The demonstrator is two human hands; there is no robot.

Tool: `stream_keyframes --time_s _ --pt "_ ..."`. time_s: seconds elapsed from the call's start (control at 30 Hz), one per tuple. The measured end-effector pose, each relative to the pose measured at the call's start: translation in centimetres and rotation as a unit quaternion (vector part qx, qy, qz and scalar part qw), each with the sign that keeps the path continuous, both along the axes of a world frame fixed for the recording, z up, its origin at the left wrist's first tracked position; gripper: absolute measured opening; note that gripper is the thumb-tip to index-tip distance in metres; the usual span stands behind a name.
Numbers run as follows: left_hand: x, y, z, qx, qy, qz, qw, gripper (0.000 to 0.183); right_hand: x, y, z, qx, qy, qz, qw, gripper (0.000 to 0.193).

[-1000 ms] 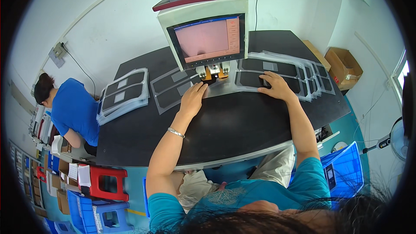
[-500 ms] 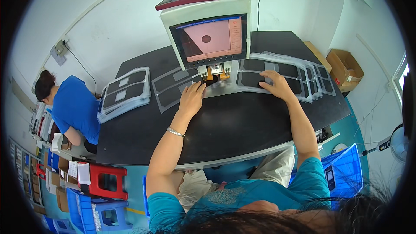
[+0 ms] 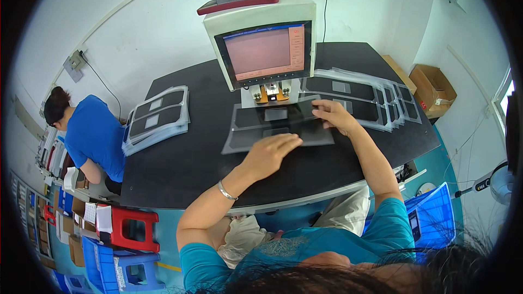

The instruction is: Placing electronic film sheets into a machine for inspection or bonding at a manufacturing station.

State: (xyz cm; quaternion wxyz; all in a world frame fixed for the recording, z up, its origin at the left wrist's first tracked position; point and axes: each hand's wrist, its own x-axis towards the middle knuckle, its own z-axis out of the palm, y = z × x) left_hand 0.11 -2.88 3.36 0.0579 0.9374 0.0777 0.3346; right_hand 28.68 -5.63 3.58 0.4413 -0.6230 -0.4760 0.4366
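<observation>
A thin clear plastic sheet with dark panels (image 3: 245, 137) lies slightly raised over the black table, in front of the screen machine. My right hand (image 3: 338, 117) pinches its far right edge between thumb and fingers. Over the sheet's near edge is my left hand (image 3: 272, 155), fingers stretched out and close together, palm down; whether they press on the sheet I cannot tell. Just beyond the sheet stands the machine (image 3: 315, 38), its small yellow-and-metal head (image 3: 272, 93) low above a metal plate. Its screen (image 3: 259, 51) shows a plain pink field.
At the right lies a fanned pile of similar sheets (image 3: 376, 111); a neat stack (image 3: 158, 111) sits at the left. An open cardboard box (image 3: 433, 90) stands beyond the table's right edge. A person in blue (image 3: 98, 133) bends at the far left, near a red stool (image 3: 136, 228).
The sheet has come out from under the machine's head towards me. My left hand moved right and nearer; my right hand moved left onto the sheet's edge. The dark circle left the screen.
</observation>
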Motion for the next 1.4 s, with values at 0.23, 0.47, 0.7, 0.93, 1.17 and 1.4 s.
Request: stream_keyframes --time_s 0.23,0.47,0.7,0.93,1.17,1.4 --pt "-2.2 4.6 1.0 -0.024 0.037 0.105 0.994 0.037 6.1 -0.7 -0.8 0.123 -0.207 -0.103 0.965 0.046" --pt "-13.9 16.4 -1.3 0.110 0.011 0.573 0.812 0.048 6.8 -1.7 0.3 0.080 -0.253 -0.102 0.959 0.046" --pt "-18.0 18.8 -4.3 0.019 0.083 0.671 0.736 0.049 6.7 -1.5 0.3 0.084 -0.202 -0.148 0.965 0.046" --pt "-16.7 17.8 -2.7 0.039 0.059 0.669 0.740 0.033 7.3 -1.1 -0.3 0.099 -0.272 -0.153 0.945 0.047" --pt "-16.3 15.9 -0.5 0.066 0.020 0.623 0.779 0.019 7.3 -1.1 -0.7 0.124 -0.290 -0.147 0.937 0.047" --pt "-7.8 11.8 0.0 0.093 0.037 0.380 0.920 0.019 7.4 -1.1 -0.7 0.105 -0.248 -0.145 0.952 0.048"
